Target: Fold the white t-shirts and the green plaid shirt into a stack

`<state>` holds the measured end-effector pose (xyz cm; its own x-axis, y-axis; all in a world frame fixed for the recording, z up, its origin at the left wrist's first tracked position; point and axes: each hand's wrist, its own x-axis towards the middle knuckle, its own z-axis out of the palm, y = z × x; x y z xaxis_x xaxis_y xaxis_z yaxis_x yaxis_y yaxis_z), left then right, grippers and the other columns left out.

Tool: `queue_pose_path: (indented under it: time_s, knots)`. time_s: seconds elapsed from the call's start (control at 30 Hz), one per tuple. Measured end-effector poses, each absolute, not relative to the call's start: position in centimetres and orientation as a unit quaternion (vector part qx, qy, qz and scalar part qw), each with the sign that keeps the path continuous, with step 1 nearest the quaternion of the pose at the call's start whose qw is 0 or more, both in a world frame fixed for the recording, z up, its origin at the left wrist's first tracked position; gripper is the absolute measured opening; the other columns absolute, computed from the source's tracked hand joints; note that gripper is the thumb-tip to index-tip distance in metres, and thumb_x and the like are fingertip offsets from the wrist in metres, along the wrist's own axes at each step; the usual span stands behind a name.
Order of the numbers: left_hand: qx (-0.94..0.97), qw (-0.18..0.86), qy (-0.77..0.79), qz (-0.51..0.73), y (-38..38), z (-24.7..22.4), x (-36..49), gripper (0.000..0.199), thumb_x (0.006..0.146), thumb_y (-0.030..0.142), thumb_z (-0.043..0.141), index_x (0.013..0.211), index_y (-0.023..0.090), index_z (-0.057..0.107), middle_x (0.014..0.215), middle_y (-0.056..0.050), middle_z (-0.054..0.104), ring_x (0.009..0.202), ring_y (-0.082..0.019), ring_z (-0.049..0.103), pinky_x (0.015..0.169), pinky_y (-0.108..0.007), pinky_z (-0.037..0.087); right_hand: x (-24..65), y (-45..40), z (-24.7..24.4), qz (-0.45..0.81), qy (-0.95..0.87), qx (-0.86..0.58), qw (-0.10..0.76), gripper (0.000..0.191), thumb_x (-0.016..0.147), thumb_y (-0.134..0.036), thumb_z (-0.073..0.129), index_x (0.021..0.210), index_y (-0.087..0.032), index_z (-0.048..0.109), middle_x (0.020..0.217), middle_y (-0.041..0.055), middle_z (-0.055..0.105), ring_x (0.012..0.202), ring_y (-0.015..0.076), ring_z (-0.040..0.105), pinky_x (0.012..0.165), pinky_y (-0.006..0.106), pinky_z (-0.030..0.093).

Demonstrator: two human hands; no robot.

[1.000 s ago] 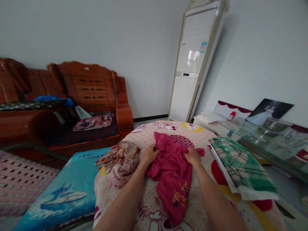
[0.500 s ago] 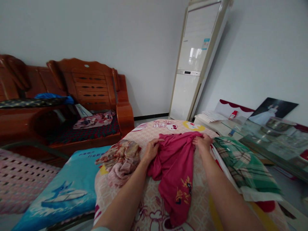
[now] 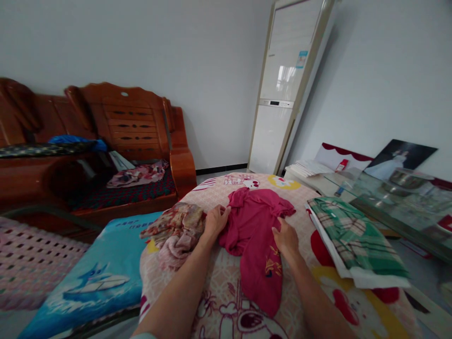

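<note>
A dark pink garment (image 3: 256, 216) with gold embroidery on its lower part lies loosely bunched on a round table (image 3: 208, 294) covered with a printed cloth. My left hand (image 3: 216, 221) is at the garment's left edge, fingers closed on the fabric. On the right side, my right hand (image 3: 286, 238) touches the edge with thumb and forefinger apart; its other fingers are partly hidden. Left of my left hand sits a crumpled heap of patterned and pale pink cloth (image 3: 181, 233).
A folded green plaid cloth (image 3: 360, 235) lies at the table's right, beside a glass shelf (image 3: 384, 212) with bowls. A blue cushion (image 3: 102, 268) and a woven pink chair (image 3: 35, 263) stand left. Behind are a wooden sofa (image 3: 132, 117) and a tall white air conditioner (image 3: 278, 89).
The garment's top right portion has been lowered and folded down onto the table. My right hand has moved down and slightly left from its top corner. My left hand stays near the left edge.
</note>
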<state>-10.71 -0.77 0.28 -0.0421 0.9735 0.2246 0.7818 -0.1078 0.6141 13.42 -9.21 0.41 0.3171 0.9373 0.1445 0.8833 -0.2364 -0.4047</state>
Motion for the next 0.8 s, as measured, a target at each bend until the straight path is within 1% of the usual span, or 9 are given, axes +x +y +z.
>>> queue_pose_path:
  time_s: [0.1,0.2,0.3,0.4,0.5,0.57,0.63,0.7,0.8]
  knots:
    - [0.691,0.146,0.668,0.233,-1.7,0.8,-11.2,0.048,0.087,0.054,0.047,0.073,0.013,0.068,0.077,-0.014,0.069,0.082,-0.025,0.067,0.070,-0.028,0.044,13.1,-11.9,0.2,0.074,-0.588,-0.789,0.162,0.053,0.085,-0.030,0.052,0.134,-0.008,0.050,0.111,0.0191,0.068,0.103,0.0291,0.064,0.086,0.035,0.045]
    - [0.748,0.195,0.608,0.181,-2.5,1.4,-12.1,0.049,0.083,0.056,0.049,0.060,0.016,0.062,0.063,-0.008,0.064,0.068,-0.021,0.063,0.060,-0.026,0.039,13.0,-13.5,-0.1,0.096,-0.598,-0.776,0.177,0.055,0.079,-0.026,0.057,0.131,-0.009,0.054,0.110,0.0178,0.069,0.102,0.0276,0.064,0.083,0.033,0.045]
    - [0.807,0.278,0.484,0.194,-3.3,1.6,-13.3,0.033,0.075,0.048,0.059,0.065,0.017,0.062,0.064,-0.001,0.061,0.063,-0.016,0.057,0.057,-0.024,0.036,13.2,-14.2,-0.6,0.157,-0.606,-0.733,0.266,0.054,0.070,-0.021,0.057,0.124,-0.015,0.061,0.097,0.0102,0.073,0.089,0.0234,0.067,0.075,0.029,0.047]
    - [0.791,0.330,0.439,0.270,-3.9,1.0,-13.6,0.021,0.069,0.037,0.063,0.067,0.017,0.060,0.063,0.002,0.057,0.063,-0.014,0.052,0.057,-0.023,0.037,14.7,-14.1,-0.9,0.207,-0.539,-0.722,0.382,0.042,0.067,-0.028,0.056,0.104,-0.016,0.071,0.073,0.0045,0.072,0.067,0.0216,0.066,0.062,0.029,0.047]
    - [0.697,0.402,0.454,0.384,-4.1,-0.2,-12.3,0.024,0.071,0.040,0.061,0.069,0.017,0.057,0.062,0.003,0.053,0.061,-0.013,0.050,0.056,-0.023,0.040,17.1,-13.8,-1.4,0.137,-0.426,-0.758,0.476,0.034,0.063,-0.035,0.058,0.086,-0.015,0.073,0.067,0.0067,0.070,0.064,0.0239,0.064,0.061,0.031,0.047]
    - [0.597,0.484,0.461,0.443,-4.2,-0.8,-11.1,0.029,0.074,0.046,0.059,0.076,0.017,0.057,0.062,0.003,0.052,0.057,-0.013,0.051,0.052,-0.024,0.043,18.6,-13.6,-1.8,0.092,-0.388,-0.766,0.504,0.035,0.063,-0.037,0.057,0.084,-0.014,0.072,0.070,0.0094,0.071,0.067,0.0255,0.064,0.065,0.034,0.048]
    - [0.520,0.562,0.441,0.468,-4.4,-1.0,-10.1,0.035,0.075,0.050,0.060,0.089,0.017,0.059,0.066,0.003,0.055,0.056,-0.013,0.053,0.051,-0.025,0.046,19.5,-13.5,-2.2,0.097,-0.382,-0.761,0.515,0.036,0.063,-0.039,0.058,0.083,-0.014,0.072,0.073,0.0113,0.072,0.071,0.0267,0.065,0.069,0.036,0.049]
    - [0.514,0.611,0.387,0.462,-4.8,-0.8,-9.6,0.050,0.074,0.046,0.066,0.113,0.018,0.057,0.082,-0.001,0.062,0.068,-0.015,0.060,0.061,-0.028,0.052,19.6,-13.6,-2.3,0.145,-0.398,-0.743,0.518,0.038,0.062,-0.041,0.061,0.086,-0.014,0.073,0.076,0.0113,0.072,0.073,0.0268,0.066,0.070,0.036,0.050]
    - [0.600,0.596,0.329,0.421,-5.6,-0.6,-9.3,0.090,0.066,0.033,0.076,0.144,0.020,0.033,0.114,-0.010,0.062,0.095,-0.022,0.063,0.083,-0.037,0.051,19.0,-14.1,-2.0,0.263,-0.454,-0.679,0.513,0.055,0.060,-0.040,0.067,0.108,-0.014,0.070,0.082,0.0073,0.073,0.077,0.0245,0.067,0.071,0.034,0.051]
